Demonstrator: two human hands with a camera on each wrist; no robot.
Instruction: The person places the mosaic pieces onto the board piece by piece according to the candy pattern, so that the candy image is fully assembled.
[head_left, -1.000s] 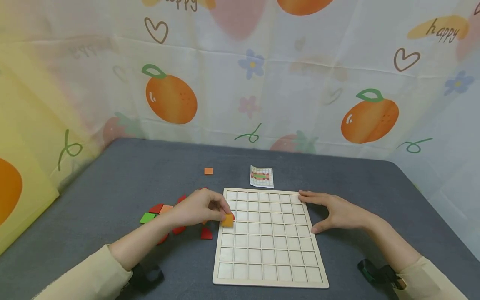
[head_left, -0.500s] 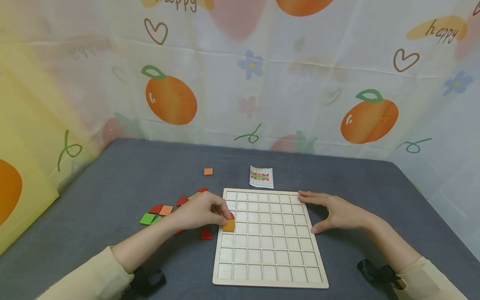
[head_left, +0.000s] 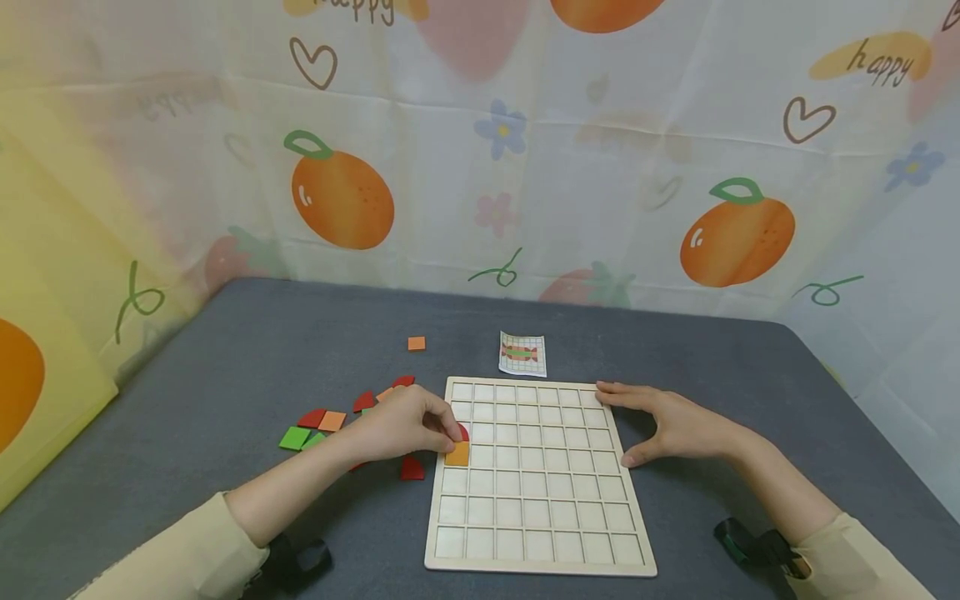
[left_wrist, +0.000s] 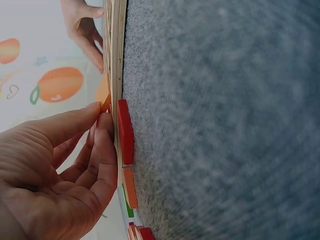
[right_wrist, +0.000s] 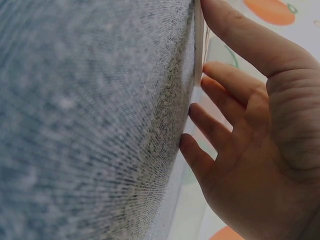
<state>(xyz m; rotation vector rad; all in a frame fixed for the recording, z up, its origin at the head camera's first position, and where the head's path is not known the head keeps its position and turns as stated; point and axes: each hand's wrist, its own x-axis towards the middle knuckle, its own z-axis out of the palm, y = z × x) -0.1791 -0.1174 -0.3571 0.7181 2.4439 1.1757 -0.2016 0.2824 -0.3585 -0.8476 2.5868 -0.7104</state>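
A pale wooden grid board (head_left: 540,525) lies on the dark table. At its left edge my left hand (head_left: 408,425) pinches a yellow-orange square tile (head_left: 457,454) between thumb and finger, at a cell of the left column. In the left wrist view the orange tile (left_wrist: 104,94) stands tilted at the thumb tip. A red piece (head_left: 463,432) shows just behind the fingers on the board, partly hidden. My right hand (head_left: 667,421) rests against the board's right edge, thumb and fingers spread; in the right wrist view the right hand's fingertips (right_wrist: 212,70) touch the rim.
Several red, green and orange tiles (head_left: 296,437) lie left of the board, partly under my left arm. One orange square (head_left: 417,343) sits alone farther back. Behind the board lies a small printed card (head_left: 522,354) with a coloured grid pattern. A printed curtain (head_left: 600,208) hangs at the back.
My left hand has brought the yellow-orange tile slightly down and toward the near side, onto the board's left column. The right hand has stayed at the edge.
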